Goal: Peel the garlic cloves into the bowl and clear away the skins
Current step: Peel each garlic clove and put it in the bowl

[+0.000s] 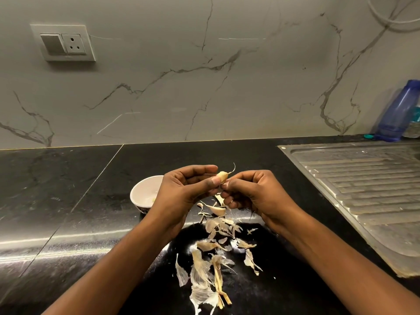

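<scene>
A garlic clove [222, 176] is held up above the black counter [68, 212], pinched between both hands near the middle of the view. Its pale body shows at the fingertips, and a thin curl of skin or stem tip rises from its right end. The left hand [186, 189] grips the clove with the thumb pressed against its near side and the fingers curled over the top. The right hand [252, 192] meets it from the other side, thumb and forefinger closed on the clove's right end, the remaining fingers folded in toward the palm; a scrap of skin seems to hang below those fingers, though the view is too tight there to be sure.

Just below the hands another unpeeled clove [216, 210] lies on the counter. From it a scatter of papery garlic skins [211, 264] runs toward the viewer, ending in a dry split stem [219, 285].

A small white bowl [145, 192] stands on the counter just left of the left hand, partly hidden by the wrist, with something pale at its bottom.

To the right, a steel sink drainboard [363, 185] is set into the counter. Behind it a blue plastic bottle [397, 112] stands against the marble-patterned wall [204, 76], which carries a switch and socket plate [63, 43] at the upper left.
</scene>
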Available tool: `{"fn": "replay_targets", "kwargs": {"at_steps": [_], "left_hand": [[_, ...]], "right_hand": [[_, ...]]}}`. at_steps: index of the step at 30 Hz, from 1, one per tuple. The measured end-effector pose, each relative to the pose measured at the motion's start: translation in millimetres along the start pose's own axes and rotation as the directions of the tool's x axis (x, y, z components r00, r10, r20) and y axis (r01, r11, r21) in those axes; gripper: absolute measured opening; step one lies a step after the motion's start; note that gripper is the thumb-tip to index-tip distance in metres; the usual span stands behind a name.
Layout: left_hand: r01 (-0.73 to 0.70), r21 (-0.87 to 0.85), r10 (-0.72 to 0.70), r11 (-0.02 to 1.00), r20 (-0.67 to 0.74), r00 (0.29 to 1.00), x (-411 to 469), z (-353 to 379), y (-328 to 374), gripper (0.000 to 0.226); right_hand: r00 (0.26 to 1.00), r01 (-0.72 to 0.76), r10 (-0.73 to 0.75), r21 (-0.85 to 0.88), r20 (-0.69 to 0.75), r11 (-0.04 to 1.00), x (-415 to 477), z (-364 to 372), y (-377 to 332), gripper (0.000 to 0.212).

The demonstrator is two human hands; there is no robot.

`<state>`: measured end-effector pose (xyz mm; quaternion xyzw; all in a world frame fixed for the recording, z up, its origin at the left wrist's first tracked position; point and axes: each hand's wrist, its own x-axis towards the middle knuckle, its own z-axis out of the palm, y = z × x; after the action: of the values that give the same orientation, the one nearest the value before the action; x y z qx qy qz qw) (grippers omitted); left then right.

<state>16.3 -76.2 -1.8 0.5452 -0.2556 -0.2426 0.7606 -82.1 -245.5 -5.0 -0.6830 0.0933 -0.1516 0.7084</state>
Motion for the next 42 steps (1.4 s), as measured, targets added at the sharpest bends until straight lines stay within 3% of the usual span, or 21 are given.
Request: {"fn": "replay_targets", "kwargs": {"at_steps": [11, 15, 26, 34, 39, 42], "left_hand": [[0.133, -0.090, -0.125, 0.987, 0.090, 0.988, 0.4, 2.2, 2.0, 0.031], [0.123, -0.057, -0.119, 0.991, 0.069, 0.990, -0.5, 1.8, 2.3, 0.036], [0.151, -0.170, -0.146, 0.974, 0.042, 0.988, 2.4, 0.0, 0.8, 0.023], [0.079, -0.161, -0.082, 0.984, -0.013, 0.997, 5.6, -4.7, 2.4, 0.027], [-0.001, -0.002, 0.001, 1.000, 0.032, 0.999, 1.8, -2.3, 0.0, 0.029], [-0.033, 0.055, 0.031, 0.998, 0.043, 0.999, 0.5, -1.8, 0.9, 0.029]], "right_hand": [[0.994, 0.095, -0.101, -0.114, -0.047, 0.989, 2.1, -0.6, 0.9, 0.013], [0.990, 0.128, -0.136, -0.158, -0.037, 0.979, 1.0, 0.7, 0.5, 0.013], [0.984, 0.169, -0.176, -0.190, -0.020, 0.967, 2.1, 1.5, 1.2, 0.020], [0.998, 0.064, -0.064, -0.089, 0.005, 0.994, 0.2, -0.7, -2.1, 0.017], [0.997, -0.048, 0.048, -0.001, 0.069, 0.999, 0.1, 0.2, -3.1, 0.054], [0.997, -0.057, 0.058, -0.013, 0.047, 0.998, 0.2, 0.9, -2.3, 0.040]]}}
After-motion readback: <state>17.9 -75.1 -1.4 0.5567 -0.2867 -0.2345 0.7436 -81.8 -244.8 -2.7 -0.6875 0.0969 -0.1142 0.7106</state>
